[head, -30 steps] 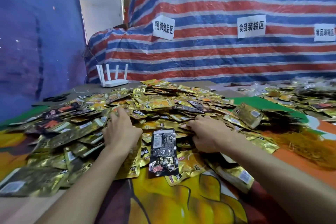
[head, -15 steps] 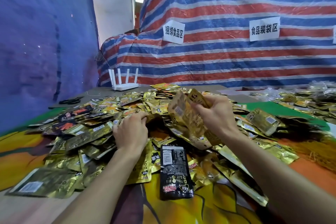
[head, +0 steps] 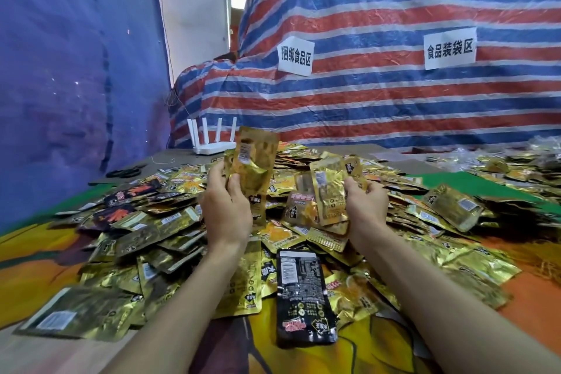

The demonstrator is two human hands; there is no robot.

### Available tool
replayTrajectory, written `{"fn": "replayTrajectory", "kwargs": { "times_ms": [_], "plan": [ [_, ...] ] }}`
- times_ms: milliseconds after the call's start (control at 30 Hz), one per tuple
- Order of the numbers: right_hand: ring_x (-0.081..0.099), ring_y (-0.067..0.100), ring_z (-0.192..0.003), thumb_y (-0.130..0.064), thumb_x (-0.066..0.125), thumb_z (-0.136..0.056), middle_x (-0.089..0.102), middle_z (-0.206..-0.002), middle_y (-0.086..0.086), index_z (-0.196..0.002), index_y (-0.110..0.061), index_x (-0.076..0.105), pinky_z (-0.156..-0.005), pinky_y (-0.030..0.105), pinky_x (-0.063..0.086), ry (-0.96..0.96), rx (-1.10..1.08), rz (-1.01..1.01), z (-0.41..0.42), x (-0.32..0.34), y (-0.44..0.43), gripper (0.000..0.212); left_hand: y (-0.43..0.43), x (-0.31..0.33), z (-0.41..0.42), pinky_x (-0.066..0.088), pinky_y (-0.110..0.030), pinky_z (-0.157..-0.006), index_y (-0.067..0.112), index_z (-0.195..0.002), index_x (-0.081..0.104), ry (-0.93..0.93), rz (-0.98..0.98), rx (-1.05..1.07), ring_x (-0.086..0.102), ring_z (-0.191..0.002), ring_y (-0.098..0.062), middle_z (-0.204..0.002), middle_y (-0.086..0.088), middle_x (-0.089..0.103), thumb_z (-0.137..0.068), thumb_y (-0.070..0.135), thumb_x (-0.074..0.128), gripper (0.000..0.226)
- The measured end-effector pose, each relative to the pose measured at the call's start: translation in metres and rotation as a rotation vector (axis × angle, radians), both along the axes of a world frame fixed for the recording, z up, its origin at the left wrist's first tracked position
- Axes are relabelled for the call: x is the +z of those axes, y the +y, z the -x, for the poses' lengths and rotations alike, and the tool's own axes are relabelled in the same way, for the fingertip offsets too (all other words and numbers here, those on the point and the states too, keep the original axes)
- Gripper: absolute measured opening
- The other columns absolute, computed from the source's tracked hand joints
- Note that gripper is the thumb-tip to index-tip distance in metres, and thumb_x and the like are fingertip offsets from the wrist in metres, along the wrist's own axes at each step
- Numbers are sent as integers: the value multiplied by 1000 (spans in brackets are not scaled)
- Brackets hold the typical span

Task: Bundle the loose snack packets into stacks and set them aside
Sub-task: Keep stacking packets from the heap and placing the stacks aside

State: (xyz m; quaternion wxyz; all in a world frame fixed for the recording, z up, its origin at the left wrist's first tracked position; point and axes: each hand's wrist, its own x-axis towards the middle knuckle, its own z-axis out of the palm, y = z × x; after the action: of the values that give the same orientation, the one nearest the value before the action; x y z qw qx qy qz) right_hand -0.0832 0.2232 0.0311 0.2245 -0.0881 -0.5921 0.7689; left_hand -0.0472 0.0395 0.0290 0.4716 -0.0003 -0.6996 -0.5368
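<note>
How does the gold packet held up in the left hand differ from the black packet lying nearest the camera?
Colour: the gold packet is shiny foil; the black packet is dark with white print.
Pose: the gold packet stands upright, gripped by the left hand above the pile; the black packet lies flat at the pile's near edge, untouched.
Both show a white label panel.

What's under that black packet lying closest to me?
The black packet lies with its far end on loose gold packets and its near end on the printed cloth. Whatever sits directly beneath its middle is covered.
</note>
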Motion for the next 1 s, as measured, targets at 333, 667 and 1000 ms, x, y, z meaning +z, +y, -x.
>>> {"fn": "replayTrajectory", "kwargs": {
  "times_ms": [333,667,1000],
  "plan": [
    [66,20,-100,-22,56,-103,64,-115,-3,-134,-14,59,-84,45,60,281,-173,-552,-10,-3,14,32,8,0,-2,57,-28,-60,12,-111,62,-195,-573,-566,72,-87,-18,-98,-3,76,-104,3,44,21],
    [63,25,-74,-24,53,-105,64,-79,2,-94,-6,67,-69,47,55,221,-301,-600,5,-3,27,25,14,-1,-1,59,-44,-62,7,-127,55,-269,-730,-786,73,-76,-20,-82,-3,77,-104,2,44,26],
    [63,14,-79,-19,50,-106,65,-89,2,-98,-18,59,-66,22,55,458,-194,-222,-14,6,8,13,27,-3,-8,61,-41,-66,13,-121,58,-252,-578,-860,74,-80,-20,-93,-8,77,-103,6,48,22]
  ]
}}
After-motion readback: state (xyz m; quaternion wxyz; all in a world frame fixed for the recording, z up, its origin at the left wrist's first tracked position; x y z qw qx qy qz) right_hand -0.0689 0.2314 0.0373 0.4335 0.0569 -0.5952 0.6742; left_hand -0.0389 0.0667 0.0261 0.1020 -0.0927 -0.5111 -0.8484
